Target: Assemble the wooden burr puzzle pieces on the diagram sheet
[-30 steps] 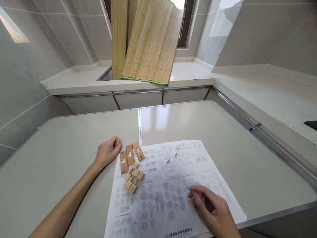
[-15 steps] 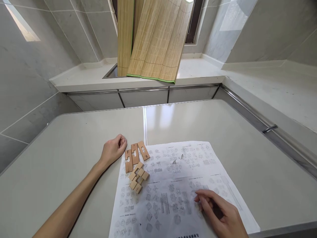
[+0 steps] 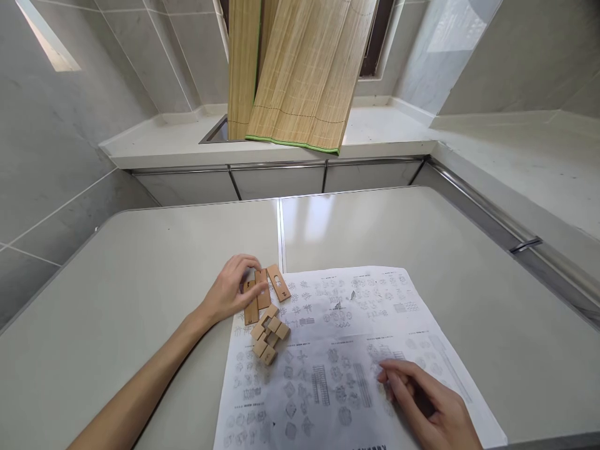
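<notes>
Three flat wooden puzzle pieces lie at the top left of a printed sheet (image 3: 323,356): a left piece (image 3: 252,312), a middle piece (image 3: 264,301) and a right piece (image 3: 282,289) marked 2. They have cut-out notches or slots. My left hand (image 3: 234,284) reaches over the left and middle pieces, thumb and fingers apart; whether it touches them I cannot tell. Just below sits an interlocked block of small wooden pieces (image 3: 270,334), tilted on the paper. At the sheet's lower right rests my right hand (image 3: 429,400), fingers curled, nothing visible in them.
The pale table (image 3: 154,269) has a seam running away from me. Two small dark scraps (image 3: 352,295) lie on the sheet. Behind the table is a white ledge (image 3: 394,128) with a hanging bamboo blind (image 3: 304,81); a metal rail (image 3: 487,203) runs along the right.
My left hand has gone from a loose fist beside the flat pieces to an opened hand over them. My right hand stays in place on the sheet. The view has shifted slightly.
</notes>
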{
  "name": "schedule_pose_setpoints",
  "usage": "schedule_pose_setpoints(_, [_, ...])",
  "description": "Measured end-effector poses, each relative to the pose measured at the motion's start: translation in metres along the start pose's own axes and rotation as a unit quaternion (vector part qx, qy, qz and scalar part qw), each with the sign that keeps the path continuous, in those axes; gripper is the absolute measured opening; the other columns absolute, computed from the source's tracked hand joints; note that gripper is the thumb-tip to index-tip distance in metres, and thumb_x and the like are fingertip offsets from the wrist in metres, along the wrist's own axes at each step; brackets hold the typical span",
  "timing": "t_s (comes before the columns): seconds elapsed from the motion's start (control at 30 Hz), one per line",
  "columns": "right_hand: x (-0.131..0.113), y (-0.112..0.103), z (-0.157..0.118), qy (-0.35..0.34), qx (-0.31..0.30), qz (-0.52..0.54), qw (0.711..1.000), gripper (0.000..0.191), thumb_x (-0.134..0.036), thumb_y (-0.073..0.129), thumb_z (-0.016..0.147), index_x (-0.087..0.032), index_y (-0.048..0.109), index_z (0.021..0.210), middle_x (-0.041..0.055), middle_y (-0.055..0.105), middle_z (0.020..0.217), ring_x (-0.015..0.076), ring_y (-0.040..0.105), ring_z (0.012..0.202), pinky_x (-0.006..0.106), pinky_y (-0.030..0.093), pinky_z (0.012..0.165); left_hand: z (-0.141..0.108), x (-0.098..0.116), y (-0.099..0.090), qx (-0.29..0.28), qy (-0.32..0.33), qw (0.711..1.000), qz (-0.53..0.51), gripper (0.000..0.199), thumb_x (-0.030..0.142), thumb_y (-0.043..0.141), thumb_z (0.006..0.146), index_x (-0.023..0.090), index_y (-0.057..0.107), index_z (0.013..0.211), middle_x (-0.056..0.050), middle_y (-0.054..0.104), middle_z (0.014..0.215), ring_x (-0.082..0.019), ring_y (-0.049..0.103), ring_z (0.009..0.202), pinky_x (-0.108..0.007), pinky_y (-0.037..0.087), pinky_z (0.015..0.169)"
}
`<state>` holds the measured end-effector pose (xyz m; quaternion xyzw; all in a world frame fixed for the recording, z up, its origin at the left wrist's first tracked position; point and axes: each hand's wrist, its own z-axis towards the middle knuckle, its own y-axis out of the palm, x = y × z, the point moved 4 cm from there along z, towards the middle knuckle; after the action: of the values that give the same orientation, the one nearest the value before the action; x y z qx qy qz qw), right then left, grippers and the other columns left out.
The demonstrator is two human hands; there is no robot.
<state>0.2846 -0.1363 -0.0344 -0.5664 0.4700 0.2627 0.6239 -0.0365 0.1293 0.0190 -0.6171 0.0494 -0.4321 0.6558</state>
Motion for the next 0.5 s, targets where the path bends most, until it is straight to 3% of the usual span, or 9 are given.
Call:
schedule_pose_setpoints(0.07, [0.0,0.0,0.0,-0.003,0.002,-0.002,1.0,0.032,-0.051,0.063,0.098,-0.026,0.082,0.102,0.0067,0.082,0.09,0.0204,0.075,0.069,0.021,0.062,0.059,-0.001,0.009,0.003,-0.045,0.058,0.997,-0.009,0.048,0.054,0.07,0.093,0.026,0.059,0.13,-0.012,0.059,0.144,-0.032,0.055,0.131,-0.046,0.048,0.108])
schedule_pose_setpoints(0.13, [0.0,0.0,0.001,-0.005,0.004,-0.005,1.0,0.032,-0.051,0.063,0.099,-0.026,0.081,0.102,0.0067,0.082,0.09,0.0203,0.076,0.069,0.021,0.062,0.059,-0.001,0.014,0.005,-0.079,0.09,0.993,-0.008,0.06,0.054,0.075,0.089,0.031,0.057,0.141,-0.011,0.053,0.155,-0.036,0.045,0.143,-0.052,0.041,0.117])
schedule_pose_setpoints(0.5, [-0.007,0.0,-0.001,0.002,0.035,0.023,0.999,0.035,-0.056,0.066,0.095,-0.025,0.081,0.097,0.0069,0.08,0.085,0.02,0.073,0.066,0.022,0.06,0.057,0.0,0.011,0.006,-0.076,0.081,0.994,-0.018,0.053,0.046,0.065,0.099,0.031,0.054,0.148,-0.01,0.056,0.155,-0.033,0.05,0.144,-0.05,0.042,0.12])
